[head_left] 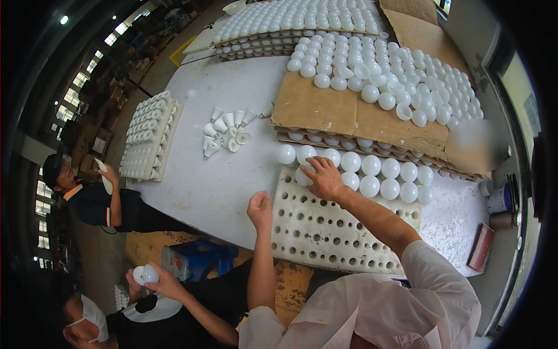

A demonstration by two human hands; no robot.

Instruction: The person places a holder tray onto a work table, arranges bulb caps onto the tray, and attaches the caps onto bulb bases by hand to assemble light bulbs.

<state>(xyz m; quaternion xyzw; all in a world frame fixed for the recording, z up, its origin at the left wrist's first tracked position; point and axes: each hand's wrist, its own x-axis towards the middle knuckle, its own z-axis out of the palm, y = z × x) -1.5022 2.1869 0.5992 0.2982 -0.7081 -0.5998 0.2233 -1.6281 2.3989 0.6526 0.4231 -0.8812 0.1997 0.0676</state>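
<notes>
My right hand (325,177) reaches over a white foam board (325,224) with rows of holes. Its fingers are round a white light bulb (302,176) at the left end of the front row. Two rows of round white bulbs (369,186) stand along the board's far part. My left hand (260,210) is held at the board's left edge, fingers curled in, with nothing visible in it. Beyond it, a loose group of white cone-shaped bulb bases (228,129) lies on the white table (232,87).
Brown cardboard sheets (317,110) carry many white domes (369,93) at the back right; more stacked domes (296,17) stand behind. A white tray stack (148,139) is at the left. Two co-workers (96,203) work at left; the nearer one's hands (165,284) hold bulbs. A blue stool (200,259) stands below.
</notes>
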